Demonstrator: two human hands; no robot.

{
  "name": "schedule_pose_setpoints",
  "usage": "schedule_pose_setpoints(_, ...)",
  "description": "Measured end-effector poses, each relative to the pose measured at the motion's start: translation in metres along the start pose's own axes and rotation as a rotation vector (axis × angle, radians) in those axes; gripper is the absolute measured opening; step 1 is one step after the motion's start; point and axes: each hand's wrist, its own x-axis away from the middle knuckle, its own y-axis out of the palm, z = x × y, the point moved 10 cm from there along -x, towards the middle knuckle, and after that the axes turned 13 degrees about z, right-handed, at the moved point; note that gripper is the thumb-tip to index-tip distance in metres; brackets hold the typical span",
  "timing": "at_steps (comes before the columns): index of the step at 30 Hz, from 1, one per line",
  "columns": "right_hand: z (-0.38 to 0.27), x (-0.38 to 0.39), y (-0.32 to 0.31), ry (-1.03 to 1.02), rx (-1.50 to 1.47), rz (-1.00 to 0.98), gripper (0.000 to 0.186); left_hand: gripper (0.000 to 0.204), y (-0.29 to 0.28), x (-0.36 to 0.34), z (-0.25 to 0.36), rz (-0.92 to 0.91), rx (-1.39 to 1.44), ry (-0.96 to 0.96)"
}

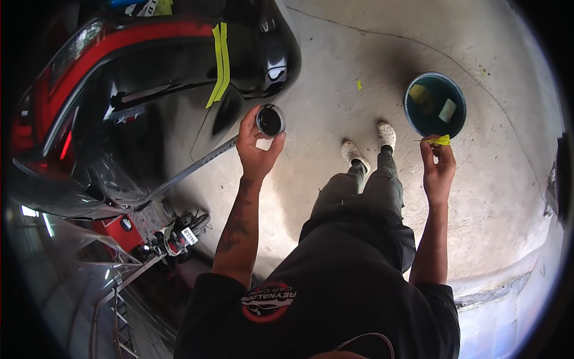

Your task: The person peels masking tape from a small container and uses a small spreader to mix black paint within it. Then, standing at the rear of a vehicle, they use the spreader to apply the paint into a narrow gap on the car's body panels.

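My left hand (pixel 256 149) is closed around a small round jar (pixel 270 121) with dark contents, thumb and fingers on its sides. It is held beside the rear of a black car (pixel 149 113). Strips of yellow-green tape (pixel 221 63) run down the car's bodywork just beyond this hand. My right hand (pixel 439 170), held off to the right, pinches a small piece of yellow-green tape (pixel 441 140). A thin tip pokes out leftward from those fingers, too small to name. Just beyond the right hand is a dark bucket (pixel 409 121) of water.
In the bucket float or lie a pale sponge (pixel 447 110) and a yellowish one (pixel 419 93). A scrap of yellow-green tape (pixel 359 84) is on the concrete floor (pixel 335 66). A motorcycle (pixel 178 236) stands at the lower left, past the car.
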Motion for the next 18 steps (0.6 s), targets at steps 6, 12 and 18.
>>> schedule_pose_setpoints(6, -0.016, 0.0, -0.031, -0.038, -0.009, 0.063, 0.013, 0.074, 0.003, 0.005, 0.031, 0.032, -0.019, 0.069)
schedule_pose_setpoints(12, -0.035, -0.003, -0.014, -0.085, -0.086, 0.008, 0.016, 0.075, 0.007, 0.026, 0.052, -0.021, -0.149, 0.135)
schedule_pose_setpoints(18, -0.1, 0.009, 0.041, -0.192, -0.221, -0.131, 0.007, 0.076, 0.017, 0.05, 0.083, -0.103, -0.178, 0.168)
